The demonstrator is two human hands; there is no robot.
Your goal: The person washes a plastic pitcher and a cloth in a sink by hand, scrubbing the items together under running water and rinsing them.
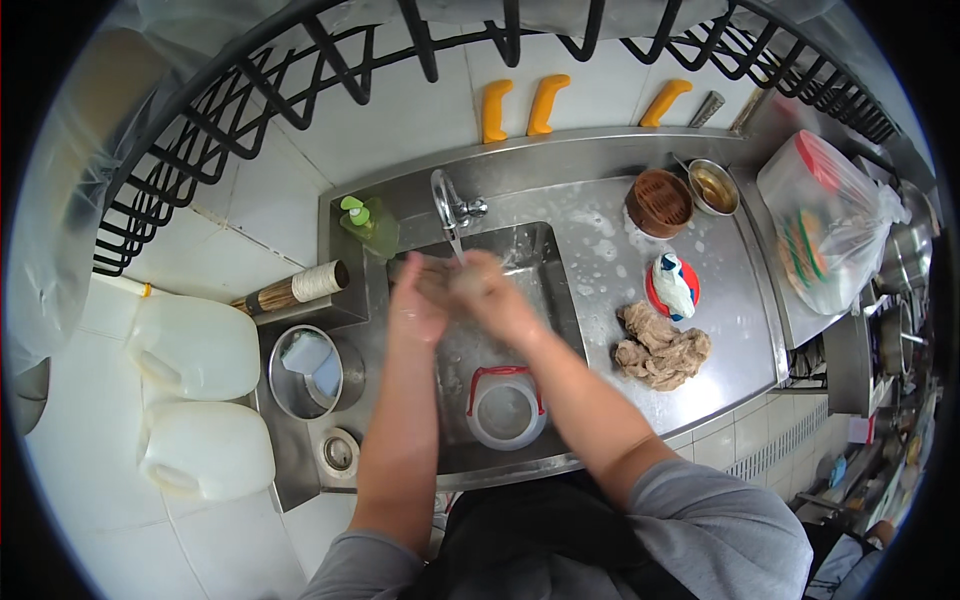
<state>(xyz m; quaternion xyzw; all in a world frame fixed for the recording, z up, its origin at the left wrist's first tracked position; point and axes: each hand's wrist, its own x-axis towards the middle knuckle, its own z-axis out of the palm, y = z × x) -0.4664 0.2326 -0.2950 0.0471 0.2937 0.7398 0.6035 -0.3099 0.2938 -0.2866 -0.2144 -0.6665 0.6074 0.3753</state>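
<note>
Water runs from the chrome faucet [444, 196] over both my hands, above the steel sink basin [566, 315]. My left hand [421, 304] is at the left of the stream with its thumb raised. Against it, close under the spout, is my right hand [484, 289], blurred; whether it holds something small cannot be told. Below my hands in the basin stands a translucent plastic bucket [507, 416] with a red handle. A green pump soap bottle [371, 229] is at the basin's back left corner.
Right of the basin lie a brown crumpled cloth [660, 346], a white-and-blue cloth on a red lid [673, 286], a bamboo steamer [659, 202] and a metal bowl [714, 187]. Left are a steel pot [306, 373] and plastic jugs [199, 346]. A black wire rack [247, 67] hangs above.
</note>
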